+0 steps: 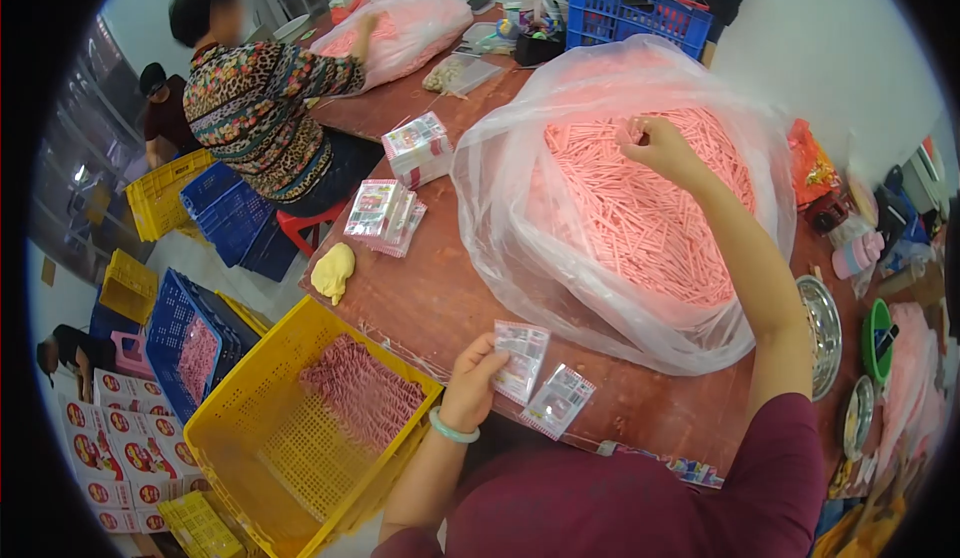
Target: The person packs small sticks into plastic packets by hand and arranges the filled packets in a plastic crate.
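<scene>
My left hand [472, 380], with a pale green bangle at the wrist, grips a small clear packet [521, 360] with printing by its edge. Flat on the table just right of it lies another printed packet [559, 401]. Over a big open clear plastic bag [510, 208], my right hand [664, 150] is closed, thumb against fingers, on a few thin pink sticks [630, 134]. Beneath it the bag holds a large heap of the same pink sticks [640, 228]. How many sticks are in the fingers is hidden.
Stacks of packets [378, 210] and a yellow cloth-like lump [333, 273] lie on the red-brown table [430, 278]. A yellow crate [260, 458] with filled packets stands at left. Metal bowls [822, 343] are at right. A co-worker [255, 98] sits by another pink bag [400, 33].
</scene>
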Demonstrator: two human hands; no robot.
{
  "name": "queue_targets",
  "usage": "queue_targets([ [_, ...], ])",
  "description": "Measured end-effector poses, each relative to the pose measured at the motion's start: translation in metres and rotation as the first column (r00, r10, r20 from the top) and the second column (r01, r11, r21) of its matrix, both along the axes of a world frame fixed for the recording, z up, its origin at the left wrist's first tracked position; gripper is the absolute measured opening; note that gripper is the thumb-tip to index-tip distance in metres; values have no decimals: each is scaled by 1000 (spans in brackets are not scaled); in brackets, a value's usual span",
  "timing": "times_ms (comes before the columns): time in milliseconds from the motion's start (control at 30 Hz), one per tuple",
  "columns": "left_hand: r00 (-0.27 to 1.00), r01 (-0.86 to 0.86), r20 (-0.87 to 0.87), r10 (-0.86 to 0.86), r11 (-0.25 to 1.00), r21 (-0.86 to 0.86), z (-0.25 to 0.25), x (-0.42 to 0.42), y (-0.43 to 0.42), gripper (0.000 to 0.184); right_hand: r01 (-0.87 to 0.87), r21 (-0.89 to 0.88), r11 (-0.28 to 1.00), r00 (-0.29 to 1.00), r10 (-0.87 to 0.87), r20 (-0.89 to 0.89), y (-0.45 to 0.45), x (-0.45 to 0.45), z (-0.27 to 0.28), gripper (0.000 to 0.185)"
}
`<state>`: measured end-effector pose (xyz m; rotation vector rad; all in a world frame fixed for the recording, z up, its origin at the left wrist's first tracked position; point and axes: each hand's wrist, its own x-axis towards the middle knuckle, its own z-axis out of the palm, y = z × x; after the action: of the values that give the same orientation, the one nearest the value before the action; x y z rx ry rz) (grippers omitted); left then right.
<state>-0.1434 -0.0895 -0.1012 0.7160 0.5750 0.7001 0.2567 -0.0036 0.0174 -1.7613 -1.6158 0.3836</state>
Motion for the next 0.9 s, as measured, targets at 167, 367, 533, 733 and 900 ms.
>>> queue_targets([
  [167, 998, 51, 27, -54, 995, 90, 32, 24, 4, 13, 66, -126, 990, 799, -128, -588, -47, 13, -22, 13],
  [367, 988, 90, -151, -7, 827, 555, 65, 92, 6, 9, 63, -63, 996, 572, -87, -816, -94, -21, 2, 20],
  [533, 965, 130, -241, 108, 598, 791, 81, 131, 8, 12, 72, 60, 996, 557, 10, -831, -132, -36, 32, 19],
  [733, 974, 97, -193, 121, 545, 833, 79, 153, 4, 13, -15, 138, 990, 627, 117, -770, -158, -48, 50, 16],
  [900, 963, 58, -170, 211, 454, 889, 74, 164, 4, 13, 3, 81, 997, 700, 56, -712, -159, -45, 45, 17],
])
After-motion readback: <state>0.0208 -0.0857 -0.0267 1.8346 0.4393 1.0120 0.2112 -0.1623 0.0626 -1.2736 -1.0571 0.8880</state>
